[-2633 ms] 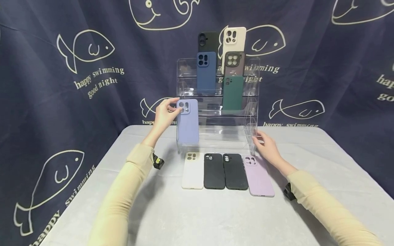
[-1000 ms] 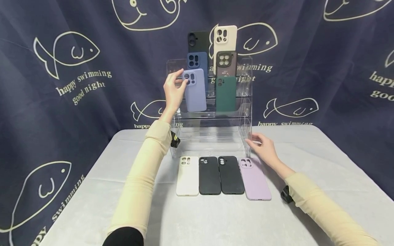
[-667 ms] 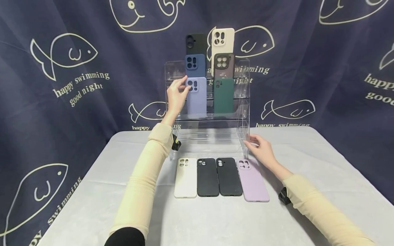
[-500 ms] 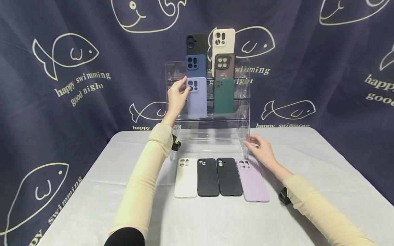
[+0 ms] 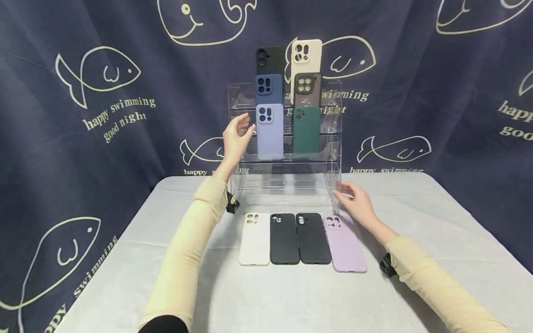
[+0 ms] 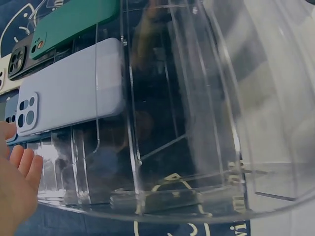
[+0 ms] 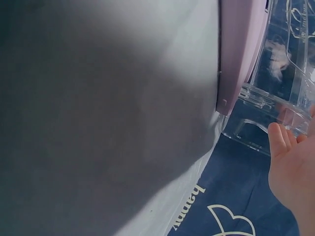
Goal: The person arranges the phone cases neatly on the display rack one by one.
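A lavender-blue phone case (image 5: 270, 138) stands upright in a tier of the clear acrylic display stand (image 5: 287, 196), in front of a dark blue case (image 5: 268, 90). My left hand (image 5: 236, 141) is just left of the lavender-blue case, fingers apart and holding nothing. In the left wrist view, the left fingertips (image 6: 27, 162) sit beside that case's camera end. My right hand (image 5: 356, 203) holds the stand's lower right side edge between thumb and fingers. Next to the lavender-blue case is a green case (image 5: 306, 132) in the same tier.
On the table before the stand lie a white case (image 5: 255, 243), two black cases (image 5: 285, 243) and a light purple case (image 5: 346, 247), side by side. Higher tiers hold a black case (image 5: 272, 60), a cream case (image 5: 312, 58) and a brownish case (image 5: 310, 98). A fish-print curtain (image 5: 166, 92) hangs behind.
My left hand lifted the lavender-blue case from the stand's lower left up to the green case's tier, set it in, then let go and drew back left. My right hand stayed at the stand.
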The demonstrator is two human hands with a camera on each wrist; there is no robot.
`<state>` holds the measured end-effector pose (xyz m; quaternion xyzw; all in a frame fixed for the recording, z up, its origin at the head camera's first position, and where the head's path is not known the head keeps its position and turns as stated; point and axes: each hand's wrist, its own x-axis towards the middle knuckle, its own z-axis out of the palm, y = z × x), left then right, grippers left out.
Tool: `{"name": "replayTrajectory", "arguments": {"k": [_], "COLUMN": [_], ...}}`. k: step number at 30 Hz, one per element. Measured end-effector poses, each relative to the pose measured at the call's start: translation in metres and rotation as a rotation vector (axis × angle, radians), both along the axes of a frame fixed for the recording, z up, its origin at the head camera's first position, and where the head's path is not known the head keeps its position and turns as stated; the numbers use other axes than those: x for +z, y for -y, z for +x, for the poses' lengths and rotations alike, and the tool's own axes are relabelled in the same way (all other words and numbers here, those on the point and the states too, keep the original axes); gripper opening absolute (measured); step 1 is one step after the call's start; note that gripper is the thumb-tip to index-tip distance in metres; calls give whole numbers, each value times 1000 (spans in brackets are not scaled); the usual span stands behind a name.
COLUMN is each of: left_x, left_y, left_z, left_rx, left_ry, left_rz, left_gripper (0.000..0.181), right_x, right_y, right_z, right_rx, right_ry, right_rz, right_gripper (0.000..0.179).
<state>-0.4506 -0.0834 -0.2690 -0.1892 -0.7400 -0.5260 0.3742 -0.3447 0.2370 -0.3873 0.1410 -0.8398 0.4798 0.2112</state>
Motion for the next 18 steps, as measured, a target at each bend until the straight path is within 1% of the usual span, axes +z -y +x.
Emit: {"name": "replayTrajectory", "arguments": {"k": [4,8,11,12,15,18], "left_x": [-9,-18,-25,-26,-33,-37], "left_y": [4,8,12,12,17,23], "left_z": [6,13,18,23,28,33], "left_rx": [-35,-82,-106,-105,-97,-94], "left_ry": [31,80,98,106,126,145], "left_rz": [8,-11,-24,-32,-48,-54], "left_gripper": [37,38,40,40,41,40], "right_x": [0,0,0,0,-12,-23], "right_y": [0,-1,-2,-2,-8,-12], "right_z": [0,0,0,0,-12,-24], "right_rx": [4,-4,-7,-8,-6,-8], "right_ry": [12,12,5,5,4,0], "right_rz": [1,9,14,17,23,25], "right_gripper": [37,37,37,37,39,41]}}
